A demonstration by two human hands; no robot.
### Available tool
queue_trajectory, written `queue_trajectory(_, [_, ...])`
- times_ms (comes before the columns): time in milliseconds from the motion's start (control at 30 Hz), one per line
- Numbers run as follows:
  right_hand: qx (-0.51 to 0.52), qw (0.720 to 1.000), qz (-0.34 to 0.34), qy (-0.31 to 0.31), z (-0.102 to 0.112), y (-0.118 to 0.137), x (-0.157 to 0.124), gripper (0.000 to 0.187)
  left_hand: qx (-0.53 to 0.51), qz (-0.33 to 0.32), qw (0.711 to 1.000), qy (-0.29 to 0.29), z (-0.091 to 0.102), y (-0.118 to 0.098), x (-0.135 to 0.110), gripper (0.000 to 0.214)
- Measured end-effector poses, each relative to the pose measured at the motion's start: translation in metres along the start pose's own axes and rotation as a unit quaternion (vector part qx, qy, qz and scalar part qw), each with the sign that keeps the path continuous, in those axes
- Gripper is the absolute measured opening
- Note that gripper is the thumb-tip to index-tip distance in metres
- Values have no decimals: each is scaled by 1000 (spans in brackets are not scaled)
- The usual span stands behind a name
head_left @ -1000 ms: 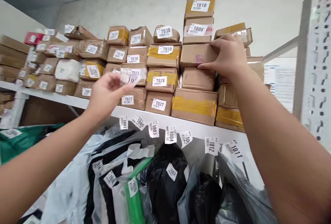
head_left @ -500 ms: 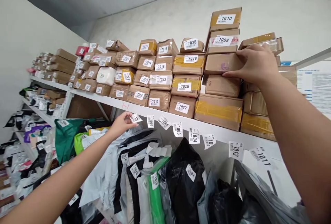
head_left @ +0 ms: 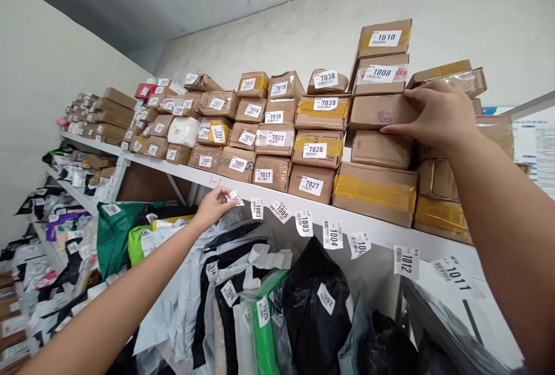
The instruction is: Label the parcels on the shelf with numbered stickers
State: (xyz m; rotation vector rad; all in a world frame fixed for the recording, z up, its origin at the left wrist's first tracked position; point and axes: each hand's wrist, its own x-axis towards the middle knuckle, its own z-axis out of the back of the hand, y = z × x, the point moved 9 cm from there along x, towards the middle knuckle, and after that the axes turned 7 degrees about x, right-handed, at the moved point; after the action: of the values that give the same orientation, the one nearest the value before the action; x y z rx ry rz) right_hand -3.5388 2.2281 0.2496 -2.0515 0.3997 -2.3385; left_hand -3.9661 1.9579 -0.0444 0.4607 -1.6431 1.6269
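Left fingers (head_left: 222,190) pinch a white label (head_left: 236,196); right fingers (head_left: 421,95) grip a purple-marked carton (head_left: 373,111).

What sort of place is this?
Perhaps a parcel pickup or sorting room: boxes, many numbered, stacked on a shelf, bags below, some numbered too, and number labels along the shelf's edge.

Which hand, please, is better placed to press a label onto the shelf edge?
Probably the left hand: it holds a label by the shelf edge, while the right hand is on a box.
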Motion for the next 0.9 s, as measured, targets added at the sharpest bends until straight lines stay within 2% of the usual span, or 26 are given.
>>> queue_trajectory(200, [-1, 1000, -2, -6, 0, -1, -1, 66, -16, 10, 1000, 12, -10, 5, -2, 65])
queue_trajectory(333, [-18, 1000, -13, -7, 0, -2, -1, 77, 6, -2, 1000, 8, -13, 1, -3, 62])
queue_trajectory(667, [-22, 1000, -9, -9, 1, 2, -4, 75, 166, -7, 984, -68, -3, -8, 1, 54])
queue_trajectory(800, [-25, 1000, 2, -8, -1, 1, -4, 76, 190, 10, 978, -90, 1, -13, -2, 54])
queue_trajectory(900, [-54, 998, -6, -10, -2, 0, -2, 85, 178, 16, 980, -81, 3, -14, -2, 45])
